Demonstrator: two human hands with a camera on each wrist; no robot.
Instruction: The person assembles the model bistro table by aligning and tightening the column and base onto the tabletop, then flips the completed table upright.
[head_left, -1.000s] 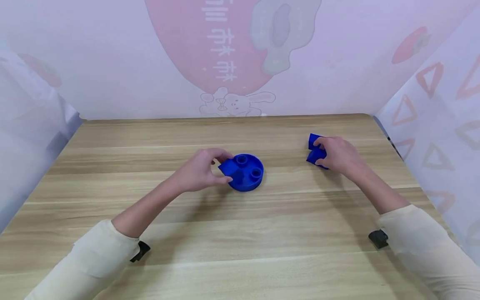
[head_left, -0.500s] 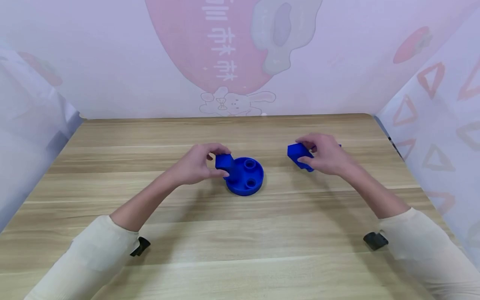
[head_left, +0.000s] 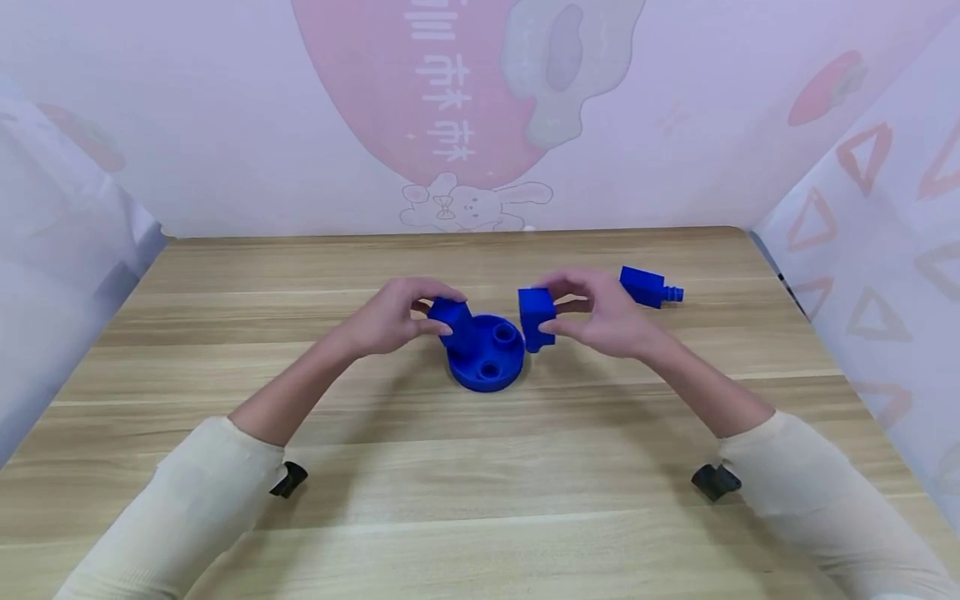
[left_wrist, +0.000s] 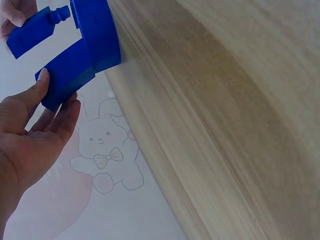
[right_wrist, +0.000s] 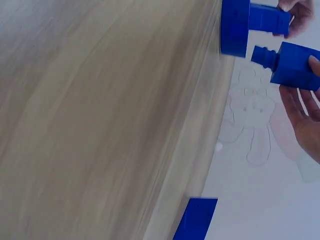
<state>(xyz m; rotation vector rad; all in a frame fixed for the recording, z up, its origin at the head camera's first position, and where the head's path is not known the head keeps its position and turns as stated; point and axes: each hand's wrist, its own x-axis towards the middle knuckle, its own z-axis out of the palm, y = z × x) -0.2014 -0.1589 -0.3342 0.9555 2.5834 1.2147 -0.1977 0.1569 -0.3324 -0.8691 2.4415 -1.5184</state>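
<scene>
A shallow round blue base point(head_left: 486, 383) with raised sockets sits on the table. My left hand point(head_left: 393, 317) pinches a blue rectangular block point(head_left: 452, 315) between thumb and fingers; this block stands upright at the base's left side, its lower end inside the rim. To the right, my right hand point(head_left: 603, 321) grips a second blue block point(head_left: 535, 310). Its ridged peg point(right_wrist: 264, 56) points at the base's face in the right wrist view, with a gap between them. Two round sockets in the base show no block in them.
A third blue block point(head_left: 642, 286) with a ridged peg lies behind my right hand, toward the back right. The wooden table point(head_left: 480, 500) ends at a printed white backdrop point(head_left: 262, 125), with patterned sheets at both sides.
My right hand has taken one block from the back right and carried it left beside the base. The base has turned clockwise, and the left-hand block has shifted slightly away from me.
</scene>
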